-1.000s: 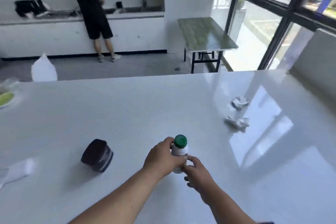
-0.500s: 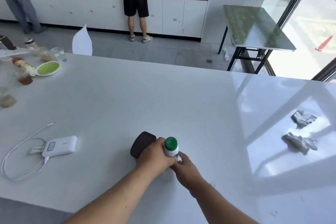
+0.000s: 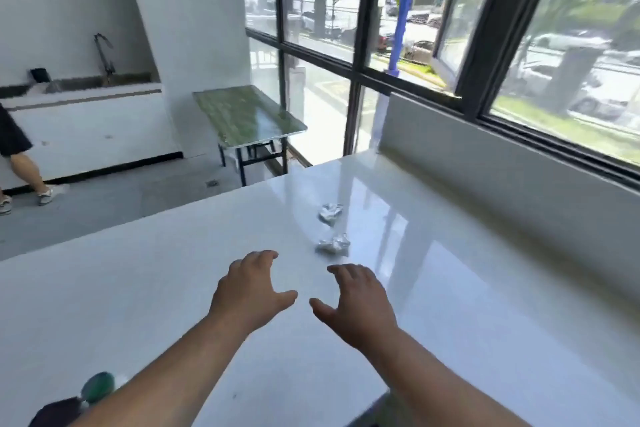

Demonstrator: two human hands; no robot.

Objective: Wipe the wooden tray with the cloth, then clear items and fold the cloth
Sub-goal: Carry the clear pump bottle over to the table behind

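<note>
My left hand [image 3: 251,289] and my right hand [image 3: 356,303] hover side by side over the white table [image 3: 138,288], both empty with fingers spread. Just beyond them lie two crumpled white wads, a near wad [image 3: 333,243] and a far wad [image 3: 330,211]. The white bottle with the green cap [image 3: 98,386] stands blurred at the bottom left, partly hidden by my left forearm, with the dark jar [image 3: 57,412] beside it. No wooden tray or cloth is in view.
A low white ledge [image 3: 502,156] and large windows run along the table's right side. Past the far edge stand a green-topped folding table [image 3: 247,116] and a white counter with a sink [image 3: 86,107]. A person's legs [image 3: 24,170] show at the far left.
Both hands have let go of the green-capped bottle and moved right toward the crumpled wads. The view has swung right, so the bottle and jar now sit at the bottom left.
</note>
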